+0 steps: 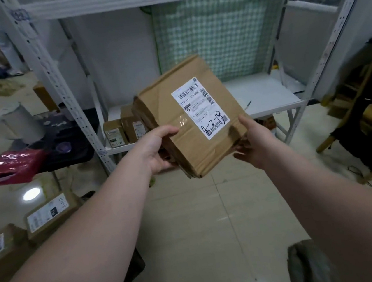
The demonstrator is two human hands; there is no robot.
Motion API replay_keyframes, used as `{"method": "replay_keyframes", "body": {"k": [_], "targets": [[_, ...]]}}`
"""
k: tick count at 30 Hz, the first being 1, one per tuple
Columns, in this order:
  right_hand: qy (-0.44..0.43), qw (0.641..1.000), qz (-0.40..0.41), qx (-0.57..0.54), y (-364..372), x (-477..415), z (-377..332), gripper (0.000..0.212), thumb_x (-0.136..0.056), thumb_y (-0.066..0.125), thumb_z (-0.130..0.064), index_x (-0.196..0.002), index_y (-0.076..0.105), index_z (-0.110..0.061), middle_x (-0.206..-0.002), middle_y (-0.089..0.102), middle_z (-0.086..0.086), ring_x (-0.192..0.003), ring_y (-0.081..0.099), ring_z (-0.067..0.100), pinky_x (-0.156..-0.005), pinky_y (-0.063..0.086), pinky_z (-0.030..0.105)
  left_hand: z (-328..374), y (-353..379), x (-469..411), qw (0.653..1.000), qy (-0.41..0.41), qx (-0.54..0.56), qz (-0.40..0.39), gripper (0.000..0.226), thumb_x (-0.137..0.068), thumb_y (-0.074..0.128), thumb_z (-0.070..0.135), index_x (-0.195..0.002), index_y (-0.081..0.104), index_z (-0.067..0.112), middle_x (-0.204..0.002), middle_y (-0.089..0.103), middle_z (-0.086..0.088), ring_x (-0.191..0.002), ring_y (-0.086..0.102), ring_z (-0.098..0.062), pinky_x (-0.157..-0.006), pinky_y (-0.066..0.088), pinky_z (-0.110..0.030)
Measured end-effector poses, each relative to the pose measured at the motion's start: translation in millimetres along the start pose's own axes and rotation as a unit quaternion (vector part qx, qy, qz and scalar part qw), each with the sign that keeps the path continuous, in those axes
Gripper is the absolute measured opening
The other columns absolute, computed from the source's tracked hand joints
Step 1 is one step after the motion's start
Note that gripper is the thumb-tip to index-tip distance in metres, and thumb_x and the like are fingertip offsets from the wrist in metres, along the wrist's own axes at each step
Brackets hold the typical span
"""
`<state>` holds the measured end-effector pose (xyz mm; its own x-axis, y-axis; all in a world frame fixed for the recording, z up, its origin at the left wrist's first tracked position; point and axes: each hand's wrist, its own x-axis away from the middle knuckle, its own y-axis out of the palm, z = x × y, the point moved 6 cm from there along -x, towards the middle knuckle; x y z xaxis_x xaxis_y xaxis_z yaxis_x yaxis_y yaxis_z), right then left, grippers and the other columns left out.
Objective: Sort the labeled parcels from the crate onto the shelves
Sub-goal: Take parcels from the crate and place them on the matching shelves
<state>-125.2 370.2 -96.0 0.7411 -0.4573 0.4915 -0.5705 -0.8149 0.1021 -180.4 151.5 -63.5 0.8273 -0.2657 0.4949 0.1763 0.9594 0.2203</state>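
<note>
I hold a brown cardboard parcel (175, 99) in front of me, tilted, with its white shipping label up and "4-2-18" handwritten on it. My left hand (157, 149) grips its near left edge, thumb on top and fingers beneath. My right hand (252, 144) holds the near right corner, thumb along the side and fingers under it. Behind the parcel stands a white metal shelf unit (266, 97). Its low shelf carries two small labeled boxes (114, 133) at the left end.
More labeled parcels (48, 215) lie on the tiled floor at lower left. A pink bag (13, 166) and a white roll (21, 122) sit further left. Dark clutter and wooden pieces (369, 102) stand at the right. A grey bundle (310, 264) lies near my right arm.
</note>
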Motion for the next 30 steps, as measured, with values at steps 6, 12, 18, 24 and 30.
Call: {"method": "replay_keyframes", "body": {"k": [6,12,18,24,30], "targets": [[-0.024,0.996,0.007,0.081,-5.4,-30.5,-12.8,0.065,-0.086,0.061,-0.058,-0.138,0.049,-0.022,-0.135,0.055,0.002,-0.106,0.056,0.024,-0.092,0.047,0.041,5.5,-4.7,-26.1,1.000,-0.007,-0.026,-0.010,0.005,-0.082,0.065,0.009,-0.084,0.061,0.011,-0.080,0.067,-0.007,-0.084,0.064,-0.024,-0.093,0.049,-0.048],[-0.070,0.984,-0.027,0.163,19.9,-72.2,-21.3,0.069,-0.091,0.057,-0.054,-0.148,0.037,-0.021,-0.147,0.045,0.000,-0.134,0.041,0.024,-0.109,0.034,0.040,9.3,-19.6,-74.1,0.999,-0.030,-0.029,-0.004,0.005,-0.083,0.062,0.007,-0.086,0.060,0.010,-0.083,0.065,-0.008,-0.084,0.062,-0.024,-0.083,0.051,-0.044],[-0.047,0.982,-0.058,0.173,62.5,-139.5,-33.3,0.083,-0.085,0.060,-0.061,-0.152,0.029,-0.023,-0.154,0.038,0.005,-0.139,0.037,0.028,-0.109,0.033,0.043,26.8,-32.2,-139.0,0.997,-0.058,-0.047,-0.011,0.008,-0.083,0.060,0.004,-0.087,0.059,0.010,-0.064,0.068,-0.005,-0.078,0.062,-0.023,-0.073,0.050,-0.038],[-0.074,0.978,-0.034,0.190,98.3,-199.7,-51.4,0.085,-0.073,0.075,-0.056,-0.143,0.040,-0.024,-0.132,0.058,0.002,-0.117,0.056,0.023,-0.093,0.048,0.037,44.7,-41.1,-206.2,0.986,-0.087,-0.141,-0.033,0.043,-0.081,0.063,-0.005,-0.111,0.048,0.021,-0.099,0.066,-0.011,-0.090,0.063,-0.025,-0.066,0.050,-0.038],[-0.066,0.978,-0.015,0.199,113.8,-242.0,-63.4,0.103,-0.057,0.078,-0.061,-0.144,0.036,-0.023,-0.131,0.057,0.009,-0.116,0.057,0.029,-0.070,0.045,0.033,52.1,-42.8,-256.7,0.981,-0.102,-0.154,-0.051,0.057,-0.081,0.063,-0.006,-0.120,0.040,0.028,-0.104,0.062,-0.006,-0.094,0.058,-0.024,-0.069,0.046,-0.034]]}}
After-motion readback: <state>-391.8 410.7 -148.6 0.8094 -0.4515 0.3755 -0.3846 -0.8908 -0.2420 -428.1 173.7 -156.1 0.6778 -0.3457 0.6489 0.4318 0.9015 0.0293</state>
